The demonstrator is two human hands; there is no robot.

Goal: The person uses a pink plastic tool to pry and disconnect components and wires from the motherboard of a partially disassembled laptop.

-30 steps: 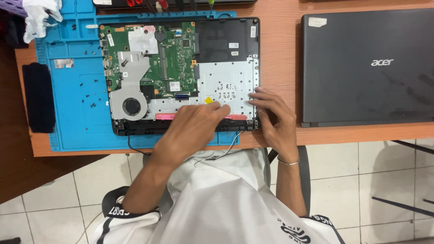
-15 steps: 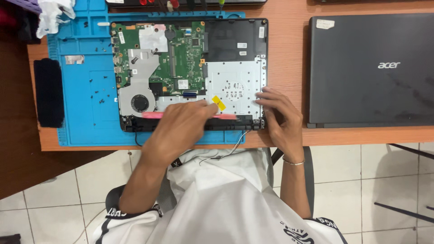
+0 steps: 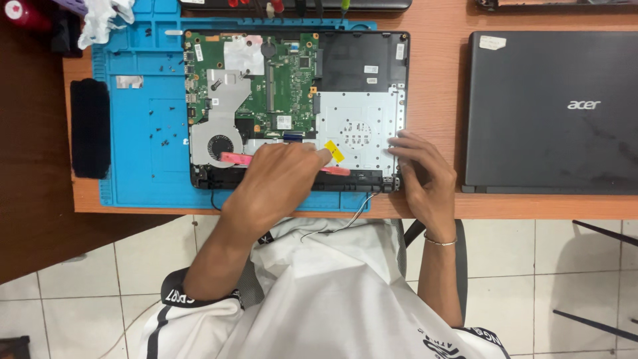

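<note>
head view: the left hand (image 3: 282, 179) is lying palm-down over the near edge of the opened black laptop base with its green circuit board and grey fan (image 3: 296, 110), fingers curled and pressing on a thin pink plastic strip (image 3: 234, 159) that is running along that edge; whether the grip is actually closing around the strip, i cannot tell. a small yellow sticker (image 3: 334, 151) is showing just beside the fingertips. the right hand (image 3: 423, 176) is resting open, fingers spread, on the near right corner of the same base, touching the silver metal plate (image 3: 359, 126). the base is sitting on a blue rubber repair mat (image 3: 139, 133) dotted with tiny black screws (image 3: 163, 136), on the wooden tabletop (image 3: 435, 73). a closed dark grey laptop (image 3: 551, 110) is lying well apart to the right, and a black oblong pad (image 3: 90, 127) is lying at the mat's left edge.
</note>
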